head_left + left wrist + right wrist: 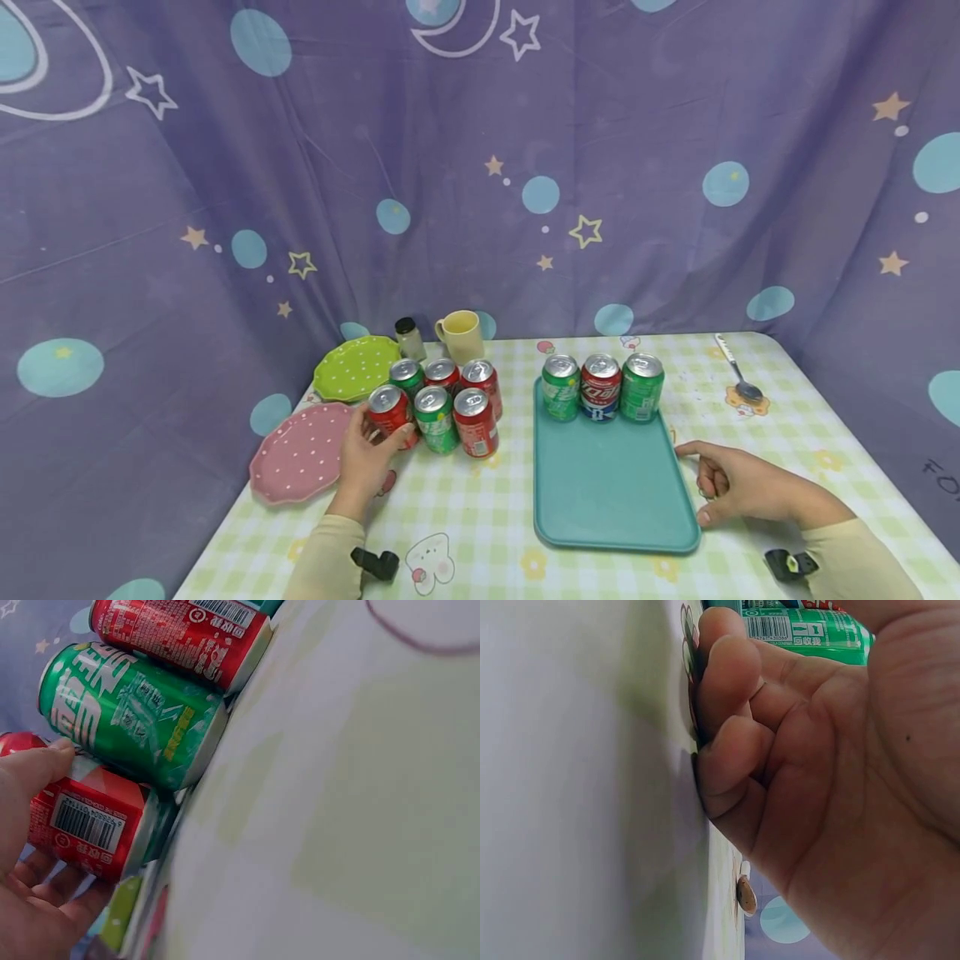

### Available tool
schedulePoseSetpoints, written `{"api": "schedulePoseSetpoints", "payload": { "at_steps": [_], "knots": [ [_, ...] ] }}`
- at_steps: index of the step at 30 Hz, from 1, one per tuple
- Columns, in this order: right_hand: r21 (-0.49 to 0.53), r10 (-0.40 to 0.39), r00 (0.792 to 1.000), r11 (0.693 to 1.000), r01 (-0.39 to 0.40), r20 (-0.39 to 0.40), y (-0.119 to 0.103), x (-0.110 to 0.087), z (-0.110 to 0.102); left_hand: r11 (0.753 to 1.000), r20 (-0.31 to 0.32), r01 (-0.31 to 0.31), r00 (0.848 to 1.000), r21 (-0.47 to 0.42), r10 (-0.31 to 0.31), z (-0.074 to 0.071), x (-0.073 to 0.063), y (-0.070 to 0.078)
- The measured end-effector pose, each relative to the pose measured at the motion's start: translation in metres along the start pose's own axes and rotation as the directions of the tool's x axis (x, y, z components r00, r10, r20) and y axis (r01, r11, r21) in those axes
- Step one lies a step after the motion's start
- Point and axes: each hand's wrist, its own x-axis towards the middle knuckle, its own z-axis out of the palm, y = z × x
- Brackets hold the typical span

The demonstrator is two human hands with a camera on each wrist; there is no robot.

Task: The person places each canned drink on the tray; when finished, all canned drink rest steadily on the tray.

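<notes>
At the left, several soda cans stand in two rows. My left hand (367,458) holds the front-left red soda can (388,414), thumb on one side and fingers round the other. Beside that can stand a green soda can (139,712) and another red can (476,423). My right hand (738,485) is at the right side of a teal tray (611,492), its index finger and thumb at the tray's edge. The other fingers are curled against the tablecloth in the right wrist view. Along the tray's far end stand a green can (561,389), a red-and-blue can (601,389) and another green can (642,389).
A pink dotted plate (300,454) lies left of my left hand, with a green dotted plate (356,367) behind it. A dark-lidded jar (409,340) and a yellow mug (462,337) stand behind the cans. A spoon (738,371) lies at the far right.
</notes>
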Motion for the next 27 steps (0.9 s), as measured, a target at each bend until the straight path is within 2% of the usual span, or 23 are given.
{"api": "schedulePoseSetpoints", "payload": {
  "at_steps": [6, 12, 17, 22, 27],
  "knots": [
    [-0.004, 0.014, 1.0, 1.0, -0.014, -0.003, -0.001, 0.0, 0.001, 0.996, -0.095, -0.089, 0.992, -0.02, 0.087, -0.007, 0.001, 0.008],
    [-0.015, 0.008, 1.0, 1.0, -0.008, -0.005, 0.002, 0.0, 0.0, 0.984, -0.175, -0.17, 0.972, -0.053, 0.159, -0.013, 0.002, 0.021],
    [-0.015, 0.011, 1.0, 1.0, -0.011, -0.004, 0.003, 0.0, 0.0, 0.978, -0.225, -0.208, 0.954, -0.03, 0.196, -0.016, 0.001, 0.038],
    [-0.019, 0.019, 1.0, 1.0, -0.019, -0.007, 0.002, 0.001, 0.0, 0.969, -0.249, -0.245, 0.941, -0.04, 0.228, -0.018, -0.005, 0.061],
    [-0.038, 0.022, 1.0, 0.999, -0.023, -0.01, 0.002, 0.001, -0.001, 0.942, -0.23, -0.327, 0.925, -0.08, 0.301, -0.014, -0.014, 0.087]
  ]
}}
